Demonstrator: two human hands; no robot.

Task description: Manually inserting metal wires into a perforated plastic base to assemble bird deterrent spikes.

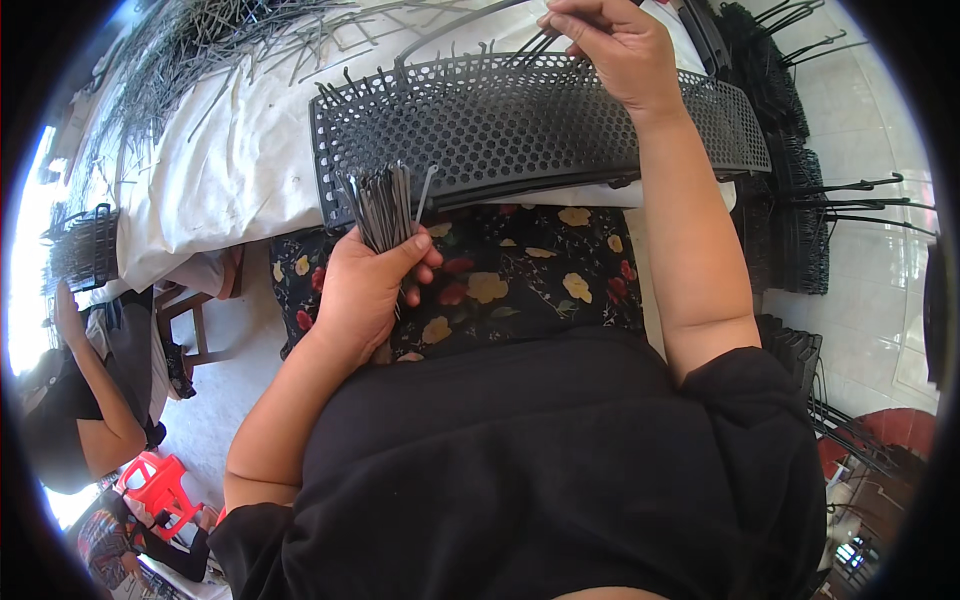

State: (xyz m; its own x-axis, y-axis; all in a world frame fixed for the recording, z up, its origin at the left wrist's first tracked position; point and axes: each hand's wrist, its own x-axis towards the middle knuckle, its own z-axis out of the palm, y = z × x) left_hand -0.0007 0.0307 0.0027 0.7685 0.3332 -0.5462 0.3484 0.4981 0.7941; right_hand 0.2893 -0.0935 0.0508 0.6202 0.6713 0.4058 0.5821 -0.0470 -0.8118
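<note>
My left hand [362,290] is closed round a bundle of thin dark hooked rods [380,205], held upright in front of my body. One lighter rod leans out from the bundle's right side. Beyond it a curved black perforated panel [470,145] lies on the table, with a row of hooked rod ends [375,85] standing along its far edge. My right hand [625,50] reaches over the panel, thumb and fingers pinched together at that far edge. Thin black rods [540,43] show just below its fingertips; the upper part of this hand is cut off by the picture's top.
A pale sheet [255,140] covers the table, with a heap of loose rods [215,45] at the far left. Stacked black panels with protruding hooks [800,200] stand at the right. At the left, another person [95,400] handles a black rack [88,245]; a red stool [160,490] stands behind.
</note>
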